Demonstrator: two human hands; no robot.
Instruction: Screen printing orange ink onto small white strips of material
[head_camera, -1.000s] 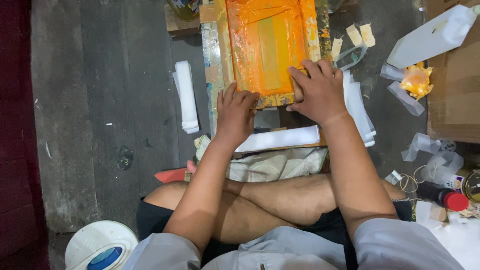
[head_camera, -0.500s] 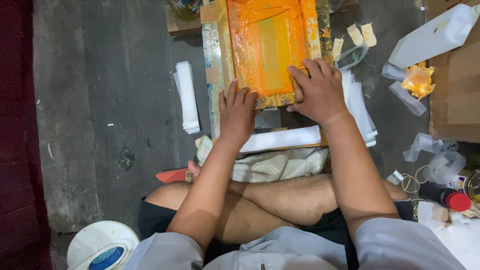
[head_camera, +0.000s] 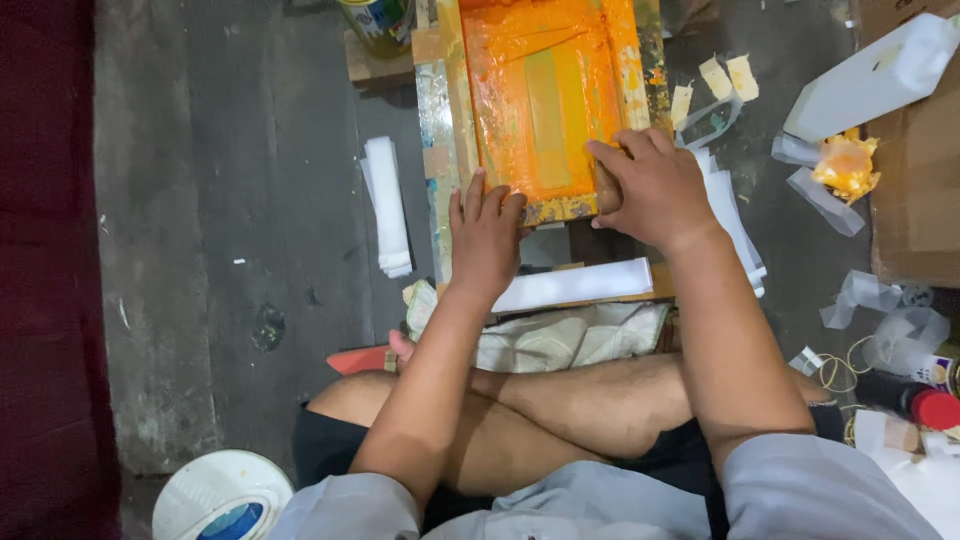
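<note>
Hands both rested on the near end of an orange-inked screen frame, which lay flat on a low worktop above the person's crossed legs. Left hand lay palm-down with fingers spread and extended, fingertips on the frame's near-left corner; nothing pinched. Right hand lay palm-down over the near-right corner, fingers loosely spread and curled slightly over the frame edge, index finger pointing toward the inked mesh. Could not tell whether either hand pressed hard or only rested.

Frame interior was coated in orange ink, with a paler rectangular strip down its middle. White paper strip lay just below the frame, between the two forearms. Crumpled stained cloth sat beneath that, near the knees. Stack of white strips lay on the grey floor, left of the frame and apart from it. Another pile of white sheets sat just right of the right hand. White bottle lay tilted at upper right, near an orange-stained wad. Red-capped container sat at the right edge.
</note>
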